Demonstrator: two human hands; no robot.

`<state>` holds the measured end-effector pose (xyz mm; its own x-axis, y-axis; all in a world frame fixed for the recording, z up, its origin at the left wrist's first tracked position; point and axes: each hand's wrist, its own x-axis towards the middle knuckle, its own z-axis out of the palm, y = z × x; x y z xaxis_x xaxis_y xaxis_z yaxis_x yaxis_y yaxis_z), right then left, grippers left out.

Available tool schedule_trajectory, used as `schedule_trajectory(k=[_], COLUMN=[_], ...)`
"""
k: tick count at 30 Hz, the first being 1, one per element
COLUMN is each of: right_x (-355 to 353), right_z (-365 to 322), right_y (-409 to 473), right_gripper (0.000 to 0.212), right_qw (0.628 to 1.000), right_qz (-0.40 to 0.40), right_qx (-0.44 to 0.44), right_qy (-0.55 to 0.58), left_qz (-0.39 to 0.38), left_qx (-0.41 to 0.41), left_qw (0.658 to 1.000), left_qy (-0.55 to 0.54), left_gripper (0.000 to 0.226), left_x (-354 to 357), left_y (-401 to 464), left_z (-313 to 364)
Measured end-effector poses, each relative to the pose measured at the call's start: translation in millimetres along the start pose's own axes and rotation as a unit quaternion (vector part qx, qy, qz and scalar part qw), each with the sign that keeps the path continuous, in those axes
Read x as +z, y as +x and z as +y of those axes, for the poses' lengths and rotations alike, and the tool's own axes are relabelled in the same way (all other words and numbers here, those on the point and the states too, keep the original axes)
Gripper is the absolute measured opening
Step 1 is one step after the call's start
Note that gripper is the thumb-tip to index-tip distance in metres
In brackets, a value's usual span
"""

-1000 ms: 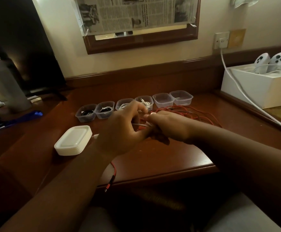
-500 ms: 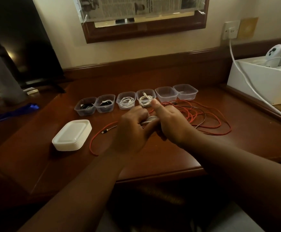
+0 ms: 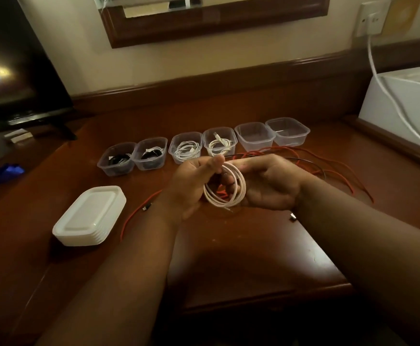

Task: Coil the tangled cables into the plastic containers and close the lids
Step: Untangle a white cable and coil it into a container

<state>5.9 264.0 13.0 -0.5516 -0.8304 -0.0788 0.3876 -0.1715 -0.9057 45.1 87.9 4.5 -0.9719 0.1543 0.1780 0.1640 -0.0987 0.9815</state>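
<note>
Left hand (image 3: 194, 182): raised above the counter (image 3: 241, 248), thumb and fingers pinching the top of a white cable coil (image 3: 225, 187).
Right hand (image 3: 266, 183): palm up, fingers curled loosely against the right side of the same coil; grip partly hidden, appears to support the loops.
White cable coil: several round loops, held between both hands, clear of the counter surface, just in front of the container row.
Plastic containers (image 3: 255, 136): six clear tubs in a row at the back of the counter, all lidless. Two at left hold dark cables (image 3: 150, 154); next two hold white cables (image 3: 187, 149); two at right look empty.
Stack of lids (image 3: 90, 216): white, lying on the counter left of the left forearm, well apart from the tubs.
Red cable (image 3: 338, 174): loose tangle spread on the counter behind and right of the hands; one end trails out left, under the left wrist.
White box (image 3: 401, 108): far right, with a white wall cord (image 3: 378, 71) draped over it.
</note>
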Motion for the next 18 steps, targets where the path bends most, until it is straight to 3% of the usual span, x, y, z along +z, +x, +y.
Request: schedule_trajectory(k=[5,8,10,12,14,16,18], right_x=[-29.7,-42.1,-39.8,-37.2,-40.5,-44.4,-46.3], right_z=[5.1,7.5,12.3,18.5,24.3,27.6,31.1], right_y=[37.9,58.6,66.3,69.8,71.9,72.3,72.2], right_gripper=[0.034,0.031,0.037,0.035,0.031,0.035,0.034], right_qw=[0.998,0.992,0.962,0.937,0.93,0.904,0.854], right_qz=[-0.062,0.014,0.109,0.178,0.194,0.184,0.176], right_qx=[-0.014,-0.049,-0.087,-0.146,-0.175,-0.182,-0.197], right_qy=[0.006,-0.116,-0.234,-0.265,-0.26,-0.341,-0.447], left_qz=[0.046,0.096,0.12,0.145,0.155,0.165,0.169], left_qx=[-0.032,-0.034,-0.041,-0.032,-0.013,0.006,0.024], left_qw=[0.997,0.995,0.992,0.988,0.984,0.98,0.977], left_qy=[-0.05,-0.02,0.012,0.049,0.085,0.109,0.13], left_gripper=[0.039,0.045,0.045,0.047,0.063,0.079,0.066], left_x=[-10.6,-24.5,-31.2,-31.5,-29.1,-29.5,-32.7], left_y=[27.3,38.6,43.3,47.0,51.0,52.6,53.3], left_z=[-19.2,-40.3,-50.5,-53.1,-52.2,-52.4,-56.0])
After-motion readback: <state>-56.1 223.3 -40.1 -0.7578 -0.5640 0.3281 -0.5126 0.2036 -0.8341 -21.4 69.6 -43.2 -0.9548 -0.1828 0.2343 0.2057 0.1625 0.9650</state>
